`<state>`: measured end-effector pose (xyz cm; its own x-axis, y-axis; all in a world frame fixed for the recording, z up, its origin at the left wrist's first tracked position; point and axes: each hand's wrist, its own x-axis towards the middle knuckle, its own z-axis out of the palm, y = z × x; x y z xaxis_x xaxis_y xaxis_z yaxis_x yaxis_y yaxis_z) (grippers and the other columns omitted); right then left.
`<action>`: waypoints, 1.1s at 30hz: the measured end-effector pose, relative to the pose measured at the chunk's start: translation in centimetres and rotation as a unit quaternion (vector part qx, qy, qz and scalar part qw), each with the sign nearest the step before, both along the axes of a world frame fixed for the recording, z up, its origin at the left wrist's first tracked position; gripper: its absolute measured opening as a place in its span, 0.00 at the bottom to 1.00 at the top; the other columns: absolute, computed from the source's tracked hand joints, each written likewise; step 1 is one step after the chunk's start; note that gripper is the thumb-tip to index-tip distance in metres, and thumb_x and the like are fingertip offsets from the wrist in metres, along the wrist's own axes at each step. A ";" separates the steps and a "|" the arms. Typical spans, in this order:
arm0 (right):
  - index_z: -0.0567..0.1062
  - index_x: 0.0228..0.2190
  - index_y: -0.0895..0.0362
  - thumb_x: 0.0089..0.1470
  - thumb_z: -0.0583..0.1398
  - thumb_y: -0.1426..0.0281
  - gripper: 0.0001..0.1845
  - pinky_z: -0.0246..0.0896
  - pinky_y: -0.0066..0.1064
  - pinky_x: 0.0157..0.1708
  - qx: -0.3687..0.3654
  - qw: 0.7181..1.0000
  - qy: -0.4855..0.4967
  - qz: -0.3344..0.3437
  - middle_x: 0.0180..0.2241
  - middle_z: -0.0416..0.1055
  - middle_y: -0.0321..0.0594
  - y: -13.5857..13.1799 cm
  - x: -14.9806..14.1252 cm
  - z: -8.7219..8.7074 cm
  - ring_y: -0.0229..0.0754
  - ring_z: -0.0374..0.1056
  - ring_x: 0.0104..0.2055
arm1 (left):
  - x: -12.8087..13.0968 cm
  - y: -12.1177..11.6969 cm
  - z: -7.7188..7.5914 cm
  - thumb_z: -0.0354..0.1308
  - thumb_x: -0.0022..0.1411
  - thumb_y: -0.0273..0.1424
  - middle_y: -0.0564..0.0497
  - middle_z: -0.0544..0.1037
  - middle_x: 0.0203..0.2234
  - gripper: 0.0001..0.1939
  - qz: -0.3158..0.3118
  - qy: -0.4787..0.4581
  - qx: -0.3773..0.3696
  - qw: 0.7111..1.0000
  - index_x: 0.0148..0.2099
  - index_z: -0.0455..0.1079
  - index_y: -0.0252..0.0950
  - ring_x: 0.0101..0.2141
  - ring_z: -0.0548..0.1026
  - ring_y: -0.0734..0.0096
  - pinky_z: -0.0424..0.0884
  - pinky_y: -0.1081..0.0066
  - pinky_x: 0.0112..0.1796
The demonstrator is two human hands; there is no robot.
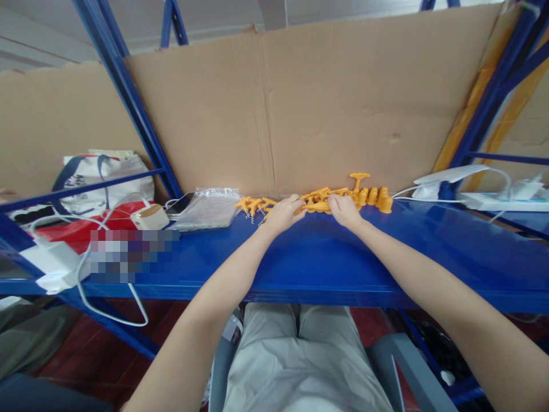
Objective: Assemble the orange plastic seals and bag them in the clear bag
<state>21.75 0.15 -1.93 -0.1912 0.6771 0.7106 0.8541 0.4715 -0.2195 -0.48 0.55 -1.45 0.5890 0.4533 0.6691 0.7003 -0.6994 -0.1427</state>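
Note:
Both hands are at the back of the blue shelf, among a row of orange plastic parts. My left hand [285, 215] has its fingers curled on the left end of an orange plastic piece [318, 208]. On that piece's right end, my right hand [345, 212] is closed, its fingertips partly hidden. Left of my left hand lie branching orange parts [253, 203] with thin metal chains [252, 217] hanging from them. Several short orange cylinders [374, 197] line up right of my right hand, and an orange T-shaped part [359, 179] stands upright behind.
The blue shelf [309, 263] meets a cardboard panel [334, 109] at the back. Clear plastic bags [208, 209] lie to the left, near a white charger [51, 260] with cables and a red bag [77, 232]. A power strip [506, 200] lies at right.

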 end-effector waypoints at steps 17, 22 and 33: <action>0.69 0.24 0.54 0.62 0.47 0.62 0.20 0.58 0.33 0.33 -0.061 0.995 0.075 -0.002 0.24 0.73 0.43 -0.3 -0.6 0.7 0.47 0.70 0.31 | 0.2 -0.4 0.5 0.55 0.68 0.33 0.46 0.76 0.39 0.10 0.022 0.011 -0.025 0.999 0.44 0.74 0.34 0.38 0.78 0.65 0.73 0.69 0.40; 0.72 0.26 0.56 0.62 0.48 0.66 0.19 0.59 0.33 0.35 -0.035 0.996 0.054 -0.057 0.27 0.76 0.47 -0.6 -1.1 0.6 0.48 0.72 0.33 | 0.3 -0.2 0.3 0.54 0.68 0.33 0.46 0.76 0.40 0.10 -0.001 -0.003 -0.045 0.999 0.44 0.75 0.35 0.38 0.78 0.66 0.73 0.69 0.41; 0.69 0.18 0.56 0.59 0.48 0.71 0.21 0.62 0.32 0.28 -0.112 0.986 0.119 -0.011 0.18 0.70 0.44 0.6 -0.7 0.5 0.45 0.69 0.25 | 0.9 -0.9 0.2 0.53 0.69 0.34 0.43 0.75 0.40 0.11 0.041 0.043 -0.003 0.998 0.43 0.73 0.34 0.39 0.76 0.62 0.71 0.66 0.41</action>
<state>21.09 0.79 -1.40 -0.0210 0.8242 0.5659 0.7748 0.3712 -0.5118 0.41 -0.36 -1.20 0.6046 0.5066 0.6147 0.7410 -0.6409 -0.2007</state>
